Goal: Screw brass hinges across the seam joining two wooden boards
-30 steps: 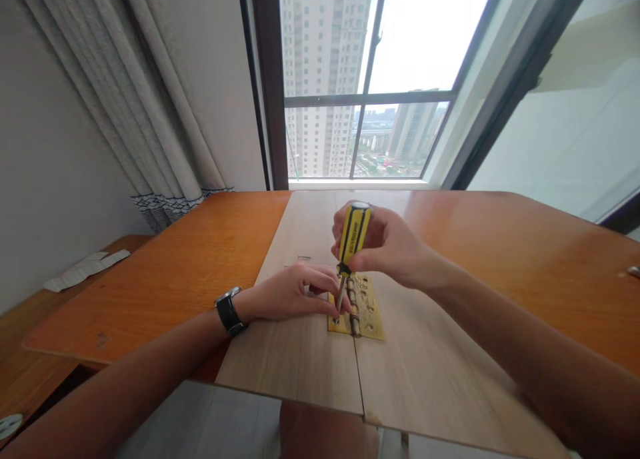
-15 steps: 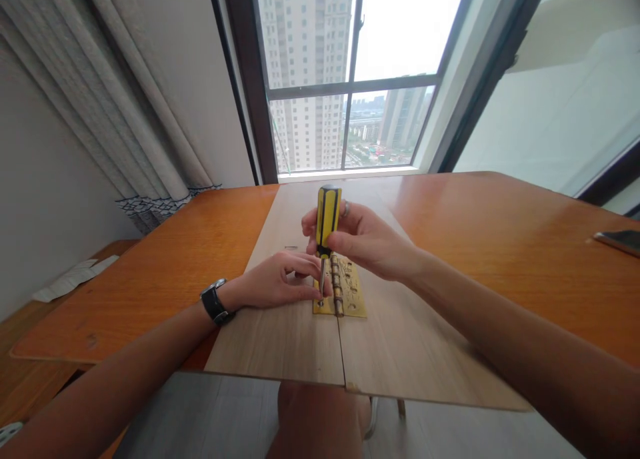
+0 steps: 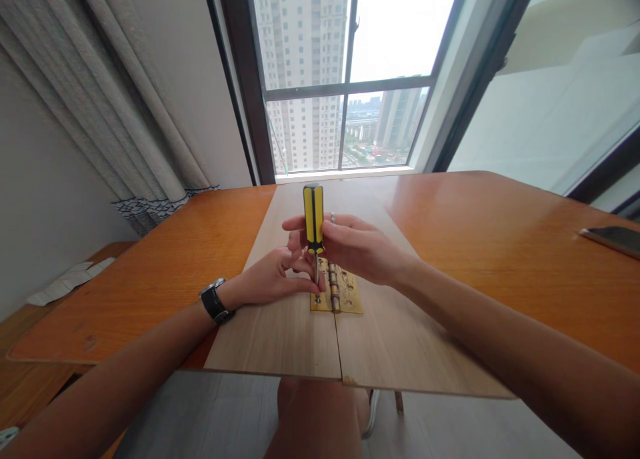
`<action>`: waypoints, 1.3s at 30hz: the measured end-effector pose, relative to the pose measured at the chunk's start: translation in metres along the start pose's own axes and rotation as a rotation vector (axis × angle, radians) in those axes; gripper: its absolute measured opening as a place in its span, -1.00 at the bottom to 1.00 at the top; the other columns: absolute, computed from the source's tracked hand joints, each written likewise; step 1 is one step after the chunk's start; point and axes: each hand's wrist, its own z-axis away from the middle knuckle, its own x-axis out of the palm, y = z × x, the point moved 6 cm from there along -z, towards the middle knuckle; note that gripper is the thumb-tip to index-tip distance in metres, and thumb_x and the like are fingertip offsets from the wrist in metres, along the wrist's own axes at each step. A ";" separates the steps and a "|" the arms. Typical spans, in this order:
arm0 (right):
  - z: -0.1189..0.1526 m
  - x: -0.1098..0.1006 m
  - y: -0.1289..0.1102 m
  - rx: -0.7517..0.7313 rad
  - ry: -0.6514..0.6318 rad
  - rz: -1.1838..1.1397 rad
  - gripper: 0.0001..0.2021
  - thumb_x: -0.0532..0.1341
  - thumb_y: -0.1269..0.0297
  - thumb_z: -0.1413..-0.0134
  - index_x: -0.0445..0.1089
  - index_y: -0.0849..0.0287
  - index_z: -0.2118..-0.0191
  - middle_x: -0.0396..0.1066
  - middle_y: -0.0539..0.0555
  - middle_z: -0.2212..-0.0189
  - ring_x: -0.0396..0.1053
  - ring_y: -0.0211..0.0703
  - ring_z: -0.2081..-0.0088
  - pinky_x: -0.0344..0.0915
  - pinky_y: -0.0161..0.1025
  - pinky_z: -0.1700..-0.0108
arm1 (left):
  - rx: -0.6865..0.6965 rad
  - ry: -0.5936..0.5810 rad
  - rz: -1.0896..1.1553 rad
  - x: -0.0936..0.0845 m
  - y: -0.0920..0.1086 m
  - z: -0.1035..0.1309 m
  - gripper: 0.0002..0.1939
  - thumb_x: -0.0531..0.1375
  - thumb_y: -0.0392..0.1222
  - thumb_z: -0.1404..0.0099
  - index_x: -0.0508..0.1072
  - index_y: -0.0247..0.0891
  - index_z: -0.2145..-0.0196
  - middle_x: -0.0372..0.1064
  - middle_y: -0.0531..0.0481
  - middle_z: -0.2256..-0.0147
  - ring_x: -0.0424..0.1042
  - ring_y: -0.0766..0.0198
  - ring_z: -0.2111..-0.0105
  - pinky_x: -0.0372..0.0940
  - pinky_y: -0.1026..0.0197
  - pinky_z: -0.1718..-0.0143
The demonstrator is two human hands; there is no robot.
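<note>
A screwdriver (image 3: 313,216) with a yellow and black handle stands nearly upright, its tip down at a screw (image 3: 318,300) in the near left corner of a brass hinge (image 3: 353,298). My right hand (image 3: 360,246) grips the handle between thumb and fingers. Low on the shaft, the thumb and fingers of my left hand (image 3: 280,277) close around the metal near the tip. The hinge lies open across the seam between two pale wooden boards (image 3: 280,342), and my hands partly cover its far end.
The boards rest on an orange-brown wooden table (image 3: 480,246), their near edge over my legs. A phone-like dark flat object (image 3: 613,239) lies at the right. White paper (image 3: 70,282) is at the far left, a curtain (image 3: 125,112) and window (image 3: 345,86) beyond.
The screwdriver has become more upright, with its handle shifted slightly left in my right hand. My left fingers stay by the tip. The whole view has shifted slightly.
</note>
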 end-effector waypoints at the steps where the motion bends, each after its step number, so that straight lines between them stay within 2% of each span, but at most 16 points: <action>1: -0.001 -0.001 0.000 -0.015 0.000 0.023 -0.65 0.28 0.05 -0.20 0.48 0.21 0.05 0.47 0.11 0.20 0.45 -0.21 0.23 0.43 -0.27 0.26 | -0.003 -0.005 0.006 0.000 -0.001 0.000 -0.83 0.30 -0.10 -0.30 0.64 -0.24 0.31 0.58 -0.02 0.25 0.48 0.19 0.13 0.32 0.18 -0.04; 5: -0.003 -0.007 -0.003 -0.106 0.064 0.188 -0.65 0.41 0.03 -0.04 0.47 0.22 0.21 0.44 0.03 0.32 0.42 -0.27 0.31 0.41 -0.33 0.30 | 0.025 -0.028 0.027 0.000 0.001 0.000 -0.85 0.32 -0.13 -0.28 0.64 -0.24 0.28 0.57 -0.04 0.20 0.49 0.21 0.15 0.33 0.19 -0.02; 9: -0.002 -0.015 -0.004 -0.151 0.178 0.290 -0.62 0.51 0.10 0.14 0.41 0.21 0.31 0.40 -0.04 0.39 0.38 -0.33 0.39 0.37 -0.37 0.33 | 0.054 -0.036 0.031 0.001 0.003 -0.001 -0.86 0.32 -0.15 -0.28 0.64 -0.27 0.29 0.57 -0.07 0.27 0.50 0.19 0.16 0.34 0.20 0.02; 11: -0.002 -0.012 -0.003 -0.156 0.127 0.242 -0.61 0.48 0.04 0.09 0.39 0.20 0.30 0.39 -0.04 0.40 0.38 -0.32 0.40 0.37 -0.36 0.36 | 0.060 -0.021 0.028 0.001 0.002 -0.001 -0.87 0.30 -0.18 -0.30 0.63 -0.27 0.30 0.57 -0.07 0.26 0.50 0.20 0.16 0.33 0.21 0.02; 13: -0.001 -0.006 -0.001 -0.121 0.032 0.148 -0.62 0.38 0.00 -0.06 0.39 0.16 0.15 0.40 -0.02 0.38 0.39 -0.27 0.40 0.39 -0.32 0.39 | 0.052 -0.007 0.021 0.000 0.001 0.000 -0.89 0.30 -0.19 -0.30 0.63 -0.26 0.29 0.57 -0.05 0.22 0.50 0.22 0.15 0.32 0.22 0.00; 15: 0.001 -0.002 0.000 -0.069 -0.033 0.071 -0.61 0.27 0.04 -0.20 0.35 0.13 -0.04 0.43 0.02 0.34 0.42 -0.22 0.37 0.41 -0.27 0.39 | 0.040 0.001 0.008 0.000 0.000 0.000 -0.89 0.30 -0.19 -0.30 0.63 -0.25 0.31 0.57 -0.03 0.21 0.49 0.22 0.13 0.30 0.21 -0.04; 17: 0.002 -0.001 0.000 -0.030 -0.043 0.048 -0.61 0.22 0.09 -0.25 0.34 0.14 -0.11 0.44 0.04 0.31 0.44 -0.21 0.34 0.43 -0.24 0.33 | 0.036 0.005 -0.001 -0.001 0.000 0.001 -0.88 0.30 -0.18 -0.30 0.63 -0.26 0.33 0.57 -0.03 0.23 0.48 0.22 0.12 0.28 0.20 -0.06; 21: -0.001 -0.008 -0.002 -0.068 0.031 0.105 -0.68 0.37 0.11 -0.12 0.44 0.20 0.10 0.43 0.01 0.32 0.43 -0.28 0.32 0.41 -0.31 0.28 | 0.045 -0.028 0.022 0.001 0.002 0.001 -0.84 0.28 -0.16 -0.33 0.62 -0.28 0.30 0.56 -0.06 0.27 0.48 0.21 0.16 0.31 0.21 0.01; 25: -0.003 -0.018 -0.003 -0.154 0.155 0.183 -0.64 0.50 0.22 0.10 0.38 0.21 0.25 0.40 -0.05 0.34 0.39 -0.34 0.35 0.37 -0.36 0.28 | 0.080 -0.077 0.055 0.004 0.005 0.000 -0.81 0.27 -0.12 -0.34 0.61 -0.30 0.26 0.56 -0.11 0.24 0.49 0.19 0.16 0.32 0.19 0.03; 28: -0.002 -0.019 -0.002 -0.155 0.164 0.155 -0.62 0.50 0.23 0.10 0.35 0.19 0.22 0.39 -0.06 0.37 0.37 -0.33 0.36 0.36 -0.34 0.28 | 0.068 -0.079 0.051 0.005 0.003 0.000 -0.81 0.26 -0.12 -0.35 0.61 -0.29 0.25 0.56 -0.11 0.20 0.49 0.18 0.13 0.32 0.19 0.02; 31: 0.000 -0.011 -0.001 -0.086 0.072 0.065 -0.62 0.40 0.13 -0.05 0.39 0.18 0.06 0.41 -0.01 0.33 0.40 -0.27 0.32 0.39 -0.28 0.26 | 0.082 -0.064 0.036 0.004 0.003 -0.001 -0.86 0.26 -0.19 -0.36 0.62 -0.27 0.26 0.57 -0.07 0.19 0.50 0.21 0.12 0.30 0.21 -0.02; 34: 0.001 -0.008 0.000 -0.039 0.052 0.041 -0.63 0.31 0.16 -0.17 0.40 0.21 -0.05 0.44 0.04 0.28 0.43 -0.25 0.27 0.40 -0.28 0.23 | 0.104 -0.045 0.016 0.003 0.006 0.000 -0.89 0.26 -0.25 -0.34 0.62 -0.27 0.28 0.56 -0.03 0.25 0.50 0.22 0.12 0.29 0.21 -0.05; 36: 0.001 -0.010 0.000 -0.046 0.061 0.062 -0.65 0.34 0.18 -0.15 0.42 0.22 0.00 0.46 0.04 0.26 0.44 -0.27 0.27 0.41 -0.29 0.21 | 0.103 -0.042 0.011 0.002 0.006 0.000 -0.88 0.26 -0.25 -0.34 0.62 -0.27 0.28 0.56 -0.04 0.28 0.50 0.22 0.14 0.30 0.21 -0.02; 39: -0.001 -0.014 -0.003 -0.114 0.100 0.135 -0.65 0.46 0.18 0.00 0.41 0.22 0.17 0.45 0.00 0.31 0.42 -0.32 0.31 0.39 -0.33 0.23 | 0.113 -0.064 0.029 0.003 0.007 0.000 -0.87 0.25 -0.23 -0.35 0.61 -0.29 0.25 0.56 -0.07 0.25 0.50 0.21 0.16 0.32 0.19 0.02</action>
